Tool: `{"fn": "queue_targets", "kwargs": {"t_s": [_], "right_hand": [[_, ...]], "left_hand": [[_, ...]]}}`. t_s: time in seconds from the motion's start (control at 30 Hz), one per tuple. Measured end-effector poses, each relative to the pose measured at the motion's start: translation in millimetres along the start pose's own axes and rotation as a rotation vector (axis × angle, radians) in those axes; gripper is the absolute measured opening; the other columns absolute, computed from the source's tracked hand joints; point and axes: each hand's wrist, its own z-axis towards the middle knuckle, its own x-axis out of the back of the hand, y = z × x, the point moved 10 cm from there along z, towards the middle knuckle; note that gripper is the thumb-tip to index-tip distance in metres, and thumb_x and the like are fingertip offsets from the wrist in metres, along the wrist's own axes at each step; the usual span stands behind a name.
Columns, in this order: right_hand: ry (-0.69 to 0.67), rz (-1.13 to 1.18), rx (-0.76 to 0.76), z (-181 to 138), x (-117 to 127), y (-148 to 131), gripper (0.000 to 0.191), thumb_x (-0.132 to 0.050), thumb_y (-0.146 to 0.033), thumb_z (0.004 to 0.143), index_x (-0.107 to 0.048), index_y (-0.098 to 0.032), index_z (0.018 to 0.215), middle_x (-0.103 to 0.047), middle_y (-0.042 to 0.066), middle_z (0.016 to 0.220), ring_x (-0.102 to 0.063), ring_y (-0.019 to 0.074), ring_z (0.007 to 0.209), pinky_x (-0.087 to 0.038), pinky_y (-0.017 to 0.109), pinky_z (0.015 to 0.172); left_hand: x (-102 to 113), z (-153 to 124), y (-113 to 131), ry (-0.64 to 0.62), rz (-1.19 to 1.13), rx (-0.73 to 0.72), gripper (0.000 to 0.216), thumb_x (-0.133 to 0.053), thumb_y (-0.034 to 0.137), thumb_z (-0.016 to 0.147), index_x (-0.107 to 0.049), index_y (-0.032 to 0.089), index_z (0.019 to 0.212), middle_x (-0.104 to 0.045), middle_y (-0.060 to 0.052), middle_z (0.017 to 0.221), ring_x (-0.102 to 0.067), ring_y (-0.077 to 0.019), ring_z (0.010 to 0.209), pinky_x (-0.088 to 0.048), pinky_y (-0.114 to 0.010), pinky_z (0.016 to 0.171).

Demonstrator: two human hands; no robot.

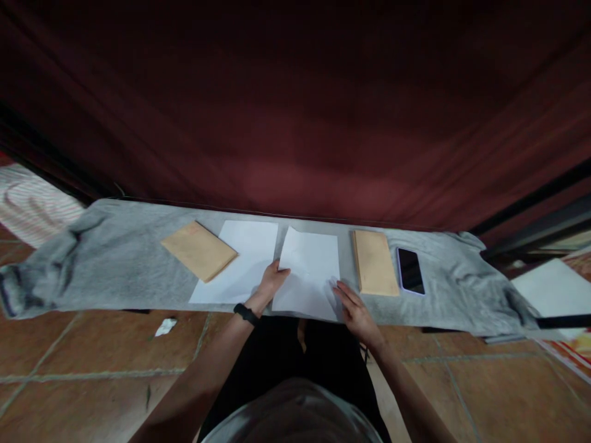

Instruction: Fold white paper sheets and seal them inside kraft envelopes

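A white sheet of paper point(309, 264) lies in front of me on a grey cloth, its upper left corner bent up. My left hand point(273, 282), with a black band on the wrist, pinches the left edge of this sheet between thumb and fingers. On the sheet's lower right edge, my right hand point(354, 307) rests with fingers stretched out. More white paper point(249, 246) lies to the left, partly beneath a stack of brown envelopes point(201, 249). Right of the sheet is another stack of brown envelopes point(376, 261).
A phone point(410, 271) with a pale purple edge lies right of the envelopes. Grey cloth point(124, 258) covers the narrow table. Behind it hangs a dark red curtain point(295, 141). A crumpled white scrap point(165, 327) is on the tiled floor point(115, 351).
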Motion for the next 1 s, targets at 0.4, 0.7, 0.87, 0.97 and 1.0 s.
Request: {"fn": "queue_targets", "kwargs": {"t_s": [0.4,0.7,0.87,0.97,1.0], "right_hand": [[-0.112,-0.094,0.089,-5,0,-20,0.071,-0.051,-0.003,0.084,-0.047,-0.03,0.15,-0.048,0.002,0.155,-0.041,0.0194,0.146,-0.031,0.049,0.125],[-0.13,0.013,0.078,-3,6,-22,0.041,-0.051,-0.02,0.098,-0.062,-0.034,0.135,-0.067,0.001,0.136,-0.059,0.0192,0.13,-0.037,0.051,0.12],[-0.092,0.013,0.095,-8,8,-27,0.04,-0.056,-0.019,0.095,-0.065,-0.032,0.132,-0.068,0.002,0.134,-0.059,0.0211,0.13,-0.039,0.052,0.119],[-0.074,0.015,0.098,-11,7,-31,0.037,-0.058,-0.02,0.094,-0.068,-0.033,0.128,-0.069,0.002,0.133,-0.06,0.0218,0.128,-0.041,0.052,0.118],[-0.066,0.019,0.096,-11,7,-31,0.034,-0.058,-0.022,0.095,-0.069,-0.033,0.125,-0.07,0.002,0.131,-0.061,0.022,0.127,-0.042,0.053,0.117]], "left_hand": [[0,-15,4,-0.06,0.036,0.055,0.035,-0.077,0.037,0.067,-0.068,0.013,0.09,-0.071,-0.005,0.072,-0.068,-0.0221,0.066,-0.053,-0.03,0.06],[16,-96,44,-0.303,0.752,-0.711,0.074,-0.038,-0.005,0.08,-0.054,0.03,0.143,-0.044,-0.001,0.158,-0.037,-0.0182,0.148,-0.033,-0.043,0.123],[23,-122,10,-0.507,1.008,-0.786,0.077,-0.05,-0.003,0.08,-0.047,0.033,0.149,-0.036,-0.001,0.162,-0.032,-0.0205,0.15,-0.028,-0.047,0.125],[19,-122,8,-0.472,1.031,-0.742,0.074,-0.053,-0.003,0.079,-0.052,0.03,0.145,-0.043,-0.002,0.158,-0.04,-0.0195,0.146,-0.031,-0.044,0.124],[16,-121,9,-0.468,1.029,-0.723,0.07,-0.052,-0.003,0.079,-0.056,0.029,0.141,-0.048,-0.002,0.155,-0.044,-0.0189,0.144,-0.034,-0.042,0.123]]}}
